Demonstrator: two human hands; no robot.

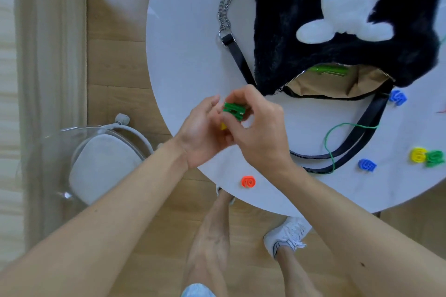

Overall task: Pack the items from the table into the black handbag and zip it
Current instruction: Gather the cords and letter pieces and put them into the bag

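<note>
The right hand (260, 132) pinched a green piece (234, 110) in curled fingers. The left hand (205, 132) lay cupped open beside it, a yellow piece (223, 126) at its palm. The bag (289, 31) gaped just beyond the right hand. Unpinched, the yellow piece might slip to the floor.

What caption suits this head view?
Right hand pinches a green plastic piece beside left hand, near open black furry handbag.

On the round white table (188, 31) a black handbag (289, 19) is laid. Just beside its open mouth a blue piece (397, 97) is seen. Nearer than the handbag, a green string (325, 138), a second blue piece (367, 164), a yellow piece (418, 155), a green piece (434, 158) and an orange piece (248, 181) are scattered.
</note>
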